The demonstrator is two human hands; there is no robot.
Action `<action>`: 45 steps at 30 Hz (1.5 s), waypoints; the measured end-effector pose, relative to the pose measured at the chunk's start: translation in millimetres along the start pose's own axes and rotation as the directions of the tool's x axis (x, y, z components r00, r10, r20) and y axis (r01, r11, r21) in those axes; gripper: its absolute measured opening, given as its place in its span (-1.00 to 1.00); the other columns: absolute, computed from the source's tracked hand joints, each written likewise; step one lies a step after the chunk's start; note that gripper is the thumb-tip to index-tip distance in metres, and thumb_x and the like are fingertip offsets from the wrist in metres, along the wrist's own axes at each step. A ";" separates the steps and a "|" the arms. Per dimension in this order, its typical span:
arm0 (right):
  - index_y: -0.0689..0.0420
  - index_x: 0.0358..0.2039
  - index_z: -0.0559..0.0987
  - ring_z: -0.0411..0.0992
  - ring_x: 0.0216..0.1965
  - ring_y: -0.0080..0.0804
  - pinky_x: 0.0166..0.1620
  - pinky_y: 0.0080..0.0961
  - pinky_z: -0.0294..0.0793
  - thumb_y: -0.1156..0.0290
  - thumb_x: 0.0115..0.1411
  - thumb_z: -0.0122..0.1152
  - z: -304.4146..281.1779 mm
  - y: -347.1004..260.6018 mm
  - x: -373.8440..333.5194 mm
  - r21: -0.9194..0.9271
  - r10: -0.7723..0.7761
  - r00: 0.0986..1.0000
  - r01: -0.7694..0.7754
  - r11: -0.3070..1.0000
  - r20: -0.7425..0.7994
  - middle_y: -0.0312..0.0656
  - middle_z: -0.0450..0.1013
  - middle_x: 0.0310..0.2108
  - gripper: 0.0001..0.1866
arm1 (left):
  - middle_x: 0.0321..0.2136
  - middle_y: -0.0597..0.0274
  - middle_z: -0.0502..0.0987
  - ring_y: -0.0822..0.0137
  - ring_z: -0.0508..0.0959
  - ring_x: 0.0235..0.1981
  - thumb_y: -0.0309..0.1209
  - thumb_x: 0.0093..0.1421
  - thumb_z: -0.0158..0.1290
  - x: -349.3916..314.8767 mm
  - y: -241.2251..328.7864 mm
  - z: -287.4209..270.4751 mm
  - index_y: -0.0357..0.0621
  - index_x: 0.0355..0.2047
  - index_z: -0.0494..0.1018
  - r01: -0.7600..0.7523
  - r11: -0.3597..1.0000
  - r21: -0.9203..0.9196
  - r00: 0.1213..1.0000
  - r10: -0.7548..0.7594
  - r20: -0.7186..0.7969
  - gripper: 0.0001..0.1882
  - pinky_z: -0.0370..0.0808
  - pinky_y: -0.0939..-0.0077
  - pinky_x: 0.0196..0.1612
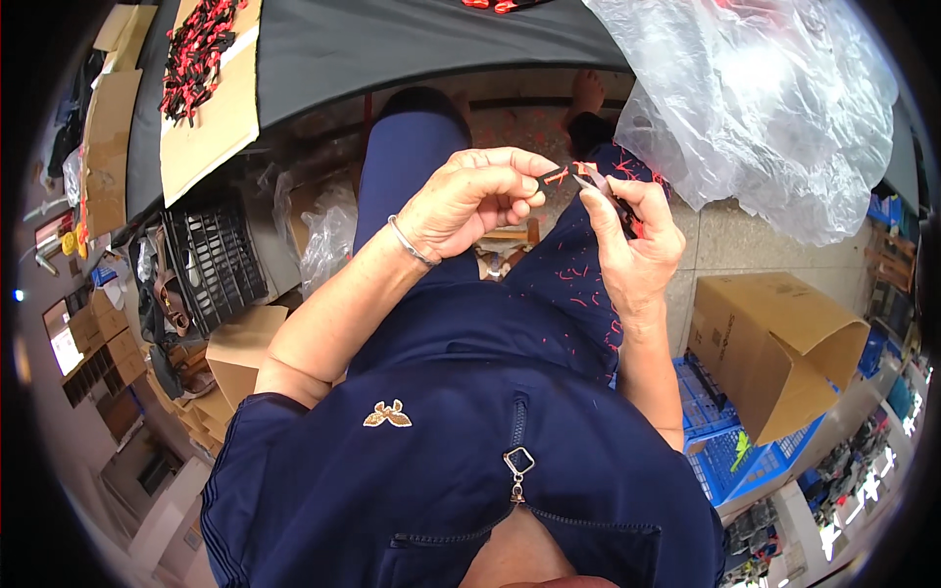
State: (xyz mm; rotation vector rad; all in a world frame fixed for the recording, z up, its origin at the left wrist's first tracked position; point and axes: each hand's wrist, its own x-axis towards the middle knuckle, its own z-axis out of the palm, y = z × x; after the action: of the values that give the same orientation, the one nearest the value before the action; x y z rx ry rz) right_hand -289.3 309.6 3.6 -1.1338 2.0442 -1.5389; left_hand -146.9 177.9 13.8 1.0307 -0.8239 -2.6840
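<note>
My left hand (480,196), with a metal bangle at its wrist, pinches a small black strip (554,177) with red threads on it between thumb and forefinger. Close beside it, my right hand (635,235) is closed on what look like thread snips (585,182), their pointed metal tips turned toward the strip. More black and red material shows along the right palm, partly hidden by the fingers. Both hands are raised over my lap. Red thread clippings (586,274) are scattered over the right leg of my dark blue trousers.
A black-covered table (392,49) stands ahead, bearing a cardboard sheet (211,147) with a heap of black and red pieces (201,54). Clear plastic sheeting (755,108) hangs at the right. Below it, a cardboard box (755,343) rests on a blue crate (720,470). Left stands a black crate (211,260).
</note>
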 end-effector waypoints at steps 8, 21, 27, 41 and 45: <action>0.19 -0.42 0.54 0.45 -0.56 -0.44 -0.48 -0.57 0.42 0.45 -0.09 0.43 3.2 9.3 -5.3 -0.168 -0.149 0.986 0.136 0.976 -0.072 -0.21 0.48 -0.57 -0.76 | -0.50 0.26 0.46 0.50 0.40 -0.51 -0.53 0.09 -0.03 5.0 -14.2 -2.7 -0.37 -0.20 0.45 0.019 0.997 -0.080 0.999 -0.016 0.033 -0.74 0.39 0.66 -0.36; 0.19 -0.42 0.53 0.40 -0.61 -0.51 -0.54 -0.60 0.35 0.42 -0.09 0.44 3.1 20.3 -9.7 -0.239 -0.299 0.954 0.285 0.928 -0.024 -0.29 0.46 -0.59 -0.74 | -0.54 0.32 0.45 0.52 0.39 -0.54 -0.44 0.16 0.02 10.0 -25.7 -1.6 -0.26 -0.28 0.45 0.055 0.994 -0.097 0.998 -0.050 0.047 -0.84 0.36 0.65 -0.42; 0.23 -0.35 0.48 0.34 -0.57 -0.62 -0.49 -0.73 0.33 0.34 0.06 0.34 -8.5 24.7 -9.7 0.869 0.060 0.949 -0.309 0.387 0.311 -0.26 0.43 -0.49 -0.73 | -0.55 0.31 0.48 0.54 0.42 -0.54 -0.47 0.15 0.04 13.3 -32.4 -4.8 -0.26 -0.33 0.46 0.045 0.981 -0.188 0.998 -0.052 -0.031 -0.88 0.37 0.68 -0.43; 0.25 -0.16 0.45 0.42 -0.36 -0.69 -0.28 -0.75 0.39 0.60 0.10 0.24 9.0 21.8 5.7 0.465 0.333 0.913 -0.406 0.787 0.235 -0.25 0.49 -0.38 -0.72 | -0.46 0.20 0.57 0.44 0.55 -0.48 -0.53 0.07 0.15 -0.3 -35.1 25.2 -0.25 -0.31 0.53 -0.413 0.221 0.883 0.737 0.651 0.182 -0.85 0.49 0.59 -0.38; 0.25 -0.16 0.45 0.43 -0.24 -0.63 -0.15 -0.69 0.41 0.65 0.08 0.24 13.4 22.4 0.9 0.480 0.283 0.953 -0.301 0.824 0.112 -0.23 0.47 -0.26 -0.70 | -0.44 0.22 0.57 0.51 0.53 -0.46 -0.39 0.16 0.12 -1.2 -34.6 18.2 -0.27 -0.22 0.47 -0.109 0.887 0.449 0.973 0.188 -0.135 -0.77 0.49 0.64 -0.36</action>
State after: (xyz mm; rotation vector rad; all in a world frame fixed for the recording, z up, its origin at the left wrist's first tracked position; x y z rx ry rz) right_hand -289.5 302.4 -21.5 -0.6124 1.5658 -1.7194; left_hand -156.0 215.3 6.9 1.2103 -1.4501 -2.2851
